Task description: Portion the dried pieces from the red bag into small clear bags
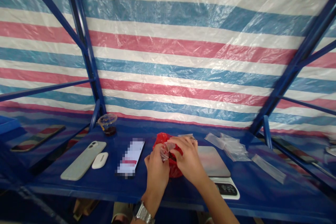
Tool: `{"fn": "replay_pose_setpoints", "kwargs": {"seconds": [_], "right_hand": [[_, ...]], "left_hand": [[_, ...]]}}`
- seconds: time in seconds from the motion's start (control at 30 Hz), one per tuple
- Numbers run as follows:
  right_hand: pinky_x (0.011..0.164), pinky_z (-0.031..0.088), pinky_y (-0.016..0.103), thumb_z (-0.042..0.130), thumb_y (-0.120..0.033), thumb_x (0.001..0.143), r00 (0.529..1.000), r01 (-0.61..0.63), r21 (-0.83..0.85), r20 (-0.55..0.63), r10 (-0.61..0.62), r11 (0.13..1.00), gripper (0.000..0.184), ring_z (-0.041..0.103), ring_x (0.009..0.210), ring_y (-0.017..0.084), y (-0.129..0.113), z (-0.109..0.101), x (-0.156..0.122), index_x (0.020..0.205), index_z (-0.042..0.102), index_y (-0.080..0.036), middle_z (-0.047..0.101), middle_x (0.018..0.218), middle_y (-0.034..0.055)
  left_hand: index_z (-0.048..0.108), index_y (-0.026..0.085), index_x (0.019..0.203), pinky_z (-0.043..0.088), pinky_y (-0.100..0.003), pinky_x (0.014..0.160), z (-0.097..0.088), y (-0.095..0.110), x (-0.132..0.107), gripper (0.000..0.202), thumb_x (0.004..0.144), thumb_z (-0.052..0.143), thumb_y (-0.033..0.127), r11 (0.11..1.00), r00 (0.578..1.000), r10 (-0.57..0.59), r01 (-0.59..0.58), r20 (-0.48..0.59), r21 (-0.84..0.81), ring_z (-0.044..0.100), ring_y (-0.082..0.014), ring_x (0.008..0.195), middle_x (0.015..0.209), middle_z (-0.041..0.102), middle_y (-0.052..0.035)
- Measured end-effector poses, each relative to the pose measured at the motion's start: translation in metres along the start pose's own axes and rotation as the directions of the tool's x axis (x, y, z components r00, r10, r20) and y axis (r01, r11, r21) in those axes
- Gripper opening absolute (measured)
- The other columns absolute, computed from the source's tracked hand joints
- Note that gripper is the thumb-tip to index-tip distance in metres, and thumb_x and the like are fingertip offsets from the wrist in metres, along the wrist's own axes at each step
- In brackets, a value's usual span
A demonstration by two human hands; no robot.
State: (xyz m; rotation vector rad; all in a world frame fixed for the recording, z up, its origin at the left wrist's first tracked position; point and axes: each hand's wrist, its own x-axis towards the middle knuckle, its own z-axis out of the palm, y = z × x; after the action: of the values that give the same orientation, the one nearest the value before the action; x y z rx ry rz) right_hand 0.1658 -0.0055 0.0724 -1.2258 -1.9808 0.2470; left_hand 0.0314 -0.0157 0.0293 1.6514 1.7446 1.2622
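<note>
My left hand (pixel 156 171) and my right hand (pixel 187 159) meet above a red plastic bag (pixel 161 139) on the blue table (pixel 262 189). Both hands pinch a small clear plastic bag (pixel 167 149) between their fingers, just over the red bag's open mouth. Dark contents show inside the red bag under my fingers. A digital kitchen scale (pixel 216 166) with a steel platform lies right beside my right wrist. My left wrist wears a metal watch (pixel 143 213).
Left of the hands lie a lit phone (pixel 130 156), a white earbud case (pixel 100 160) and a face-down phone (pixel 83 160). A lidded plastic cup with dark liquid (pixel 107 124) stands at the back. Empty clear bags (pixel 228 144) lie right of the scale. Blue frame posts flank the table.
</note>
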Motion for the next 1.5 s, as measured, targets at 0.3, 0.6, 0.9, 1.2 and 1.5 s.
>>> {"fn": "replay_pose_setpoints", "kwargs": {"seconds": [0.3,0.6,0.9,1.2,1.5], "right_hand": [[0.101,0.029,0.043,0.057,-0.007,0.092,0.995,0.096,0.030,0.012,-0.096,0.995,0.034,0.061,0.118,0.024,0.001,0.009,0.000,0.111,0.072,-0.031,0.075,0.124,0.0010],[0.100,0.032,0.043,0.059,-0.016,0.092,0.999,-0.036,-0.003,-0.025,0.036,0.999,0.028,0.062,0.116,0.026,0.011,0.015,0.000,0.113,0.073,-0.031,0.075,0.122,0.0012],[0.104,0.035,0.049,0.061,-0.025,0.095,0.993,-0.097,-0.082,-0.075,0.091,0.992,0.029,0.059,0.122,0.030,0.021,0.018,-0.004,0.122,0.070,-0.029,0.071,0.129,0.0061],[0.086,0.049,0.032,0.059,-0.024,0.095,0.999,0.000,0.300,0.031,-0.010,0.954,0.013,0.066,0.090,0.020,-0.014,0.001,-0.012,0.090,0.071,-0.024,0.073,0.095,0.0029],[0.072,0.052,0.032,0.063,-0.055,0.089,0.904,-0.222,0.476,-0.226,0.363,0.851,0.034,0.069,0.077,0.022,0.061,-0.055,-0.020,0.090,0.065,-0.021,0.075,0.083,0.0053]], "left_hand": [[0.060,0.022,0.114,0.044,-0.037,0.094,-0.001,-0.003,0.001,0.035,0.085,0.054,0.005,0.997,0.997,-0.072,0.072,0.014,-0.037,0.073,-0.0254,0.105,0.103,0.079,-0.0049],[0.061,0.024,0.108,0.049,-0.034,0.082,-0.009,-0.006,-0.001,0.023,0.088,0.054,0.015,0.985,0.998,-0.065,0.064,0.001,-0.163,0.074,-0.0236,0.091,0.091,0.076,-0.0023],[0.062,0.022,0.114,0.048,-0.047,0.095,-0.007,-0.007,0.004,0.025,0.091,0.052,0.024,0.994,0.968,0.006,-0.035,-0.253,-0.107,0.070,-0.0272,0.100,0.104,0.074,-0.0079],[0.049,0.025,0.137,0.041,-0.052,0.105,0.000,0.001,-0.007,0.055,0.084,0.057,0.013,0.986,0.976,0.157,-0.163,-0.153,-0.025,0.059,-0.0294,0.118,0.120,0.067,-0.0087],[0.037,0.028,0.154,0.039,-0.055,0.112,0.001,0.015,-0.017,0.075,0.088,0.073,0.031,0.963,0.963,0.267,-0.268,0.022,0.019,0.053,-0.0318,0.131,0.137,0.059,-0.0112]]}}
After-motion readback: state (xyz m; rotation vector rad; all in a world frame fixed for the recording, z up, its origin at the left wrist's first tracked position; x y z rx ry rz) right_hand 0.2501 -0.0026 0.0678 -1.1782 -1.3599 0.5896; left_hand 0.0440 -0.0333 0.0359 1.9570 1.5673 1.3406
